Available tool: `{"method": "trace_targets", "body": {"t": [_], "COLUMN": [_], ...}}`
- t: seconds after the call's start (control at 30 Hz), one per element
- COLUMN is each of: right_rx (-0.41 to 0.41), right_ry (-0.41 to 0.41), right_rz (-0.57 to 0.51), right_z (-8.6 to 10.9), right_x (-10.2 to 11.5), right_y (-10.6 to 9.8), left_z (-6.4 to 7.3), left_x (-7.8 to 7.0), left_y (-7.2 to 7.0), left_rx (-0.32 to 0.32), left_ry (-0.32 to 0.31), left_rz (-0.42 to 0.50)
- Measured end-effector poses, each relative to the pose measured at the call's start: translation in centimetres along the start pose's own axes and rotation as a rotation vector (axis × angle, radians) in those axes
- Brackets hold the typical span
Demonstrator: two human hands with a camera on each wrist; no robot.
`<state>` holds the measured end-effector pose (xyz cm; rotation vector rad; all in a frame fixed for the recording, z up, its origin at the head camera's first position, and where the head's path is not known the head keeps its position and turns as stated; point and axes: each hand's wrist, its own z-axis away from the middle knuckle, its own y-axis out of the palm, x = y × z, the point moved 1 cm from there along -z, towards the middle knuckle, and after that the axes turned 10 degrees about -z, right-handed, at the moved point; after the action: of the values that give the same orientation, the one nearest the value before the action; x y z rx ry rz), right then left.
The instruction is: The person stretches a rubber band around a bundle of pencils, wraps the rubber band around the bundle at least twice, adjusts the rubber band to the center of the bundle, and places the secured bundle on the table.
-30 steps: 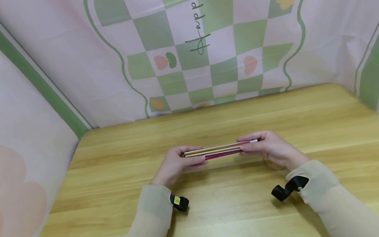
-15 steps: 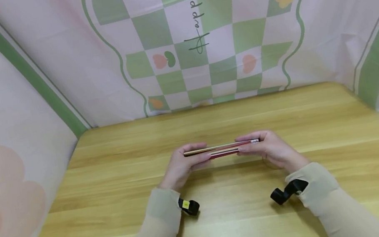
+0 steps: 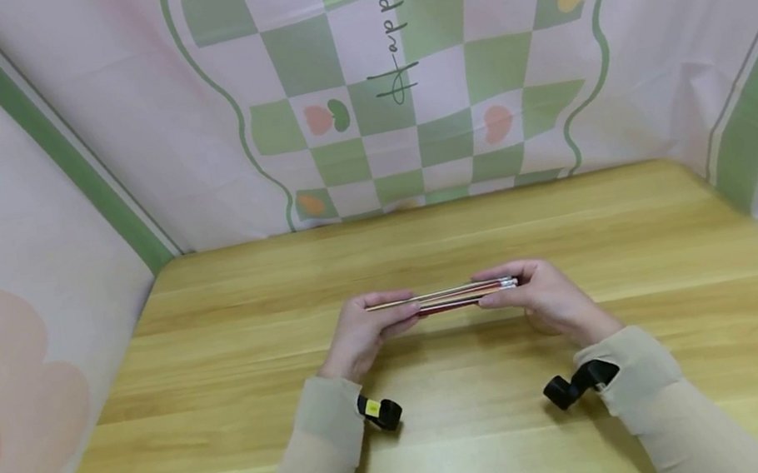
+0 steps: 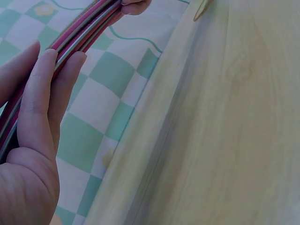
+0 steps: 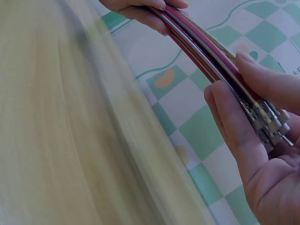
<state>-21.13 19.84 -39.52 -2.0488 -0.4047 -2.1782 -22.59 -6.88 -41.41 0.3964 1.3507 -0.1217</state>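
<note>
The left hand (image 3: 370, 329) hides much of one end of the bundled pencils (image 3: 448, 299), the right hand (image 3: 552, 302) part of the other; they overlap too closely to count. The head view cuts off the near edge of the table (image 3: 479, 456), both sleeves (image 3: 312, 460) and the lettering (image 3: 395, 42) on the wall cloth (image 3: 439, 84). The right wrist view blurs the table's edge.

free: tabletop (image 3: 479, 456), near-side middle; block ahead: pencils (image 5: 199, 43); block far edge: patterned cloth (image 3: 388, 112)

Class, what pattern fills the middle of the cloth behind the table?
The cloth has green and white checks there; the head view shows them best.
</note>
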Motion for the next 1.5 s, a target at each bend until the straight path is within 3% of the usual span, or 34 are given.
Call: {"method": "trace_targets", "body": {"t": [0.13, 0.43, 0.67, 1.0, 1.1, 1.5], "right_rx": [0.000, 0.072, 0.055, -0.004, -0.003, 0.068], "right_ry": [-0.015, 0.002, 0.026, 0.081, 0.092, 0.091], "right_rz": [0.128, 0.164, 0.266, 0.626, 0.659, 0.808], "right_z": [0.2, 0.5, 1.2, 0.5, 0.1, -0.3], "right_x": [0.5, 0.7, 1.1, 0.8, 0.4, -0.6], "right_y": [-0.3, -1.8, -3.5, -6.2, -6.7, -6.6], "left_z": [0.0, 0.2, 0.3, 0.5, 0.5, 0.5], "left_x": [-0.1, -0.2, -0.2, -0.3, -0.3, -0.4], "left_y": [-0.1, -0.3, -0.4, -0.3, -0.3, -0.3], "left_rx": [-0.013, -0.027, -0.029, -0.017, -0.015, -0.017], "left_ry": [0.001, -0.008, -0.009, -0.004, -0.008, -0.015], "left_rz": [0.007, 0.012, 0.009, 0.001, -0.010, -0.006]}}
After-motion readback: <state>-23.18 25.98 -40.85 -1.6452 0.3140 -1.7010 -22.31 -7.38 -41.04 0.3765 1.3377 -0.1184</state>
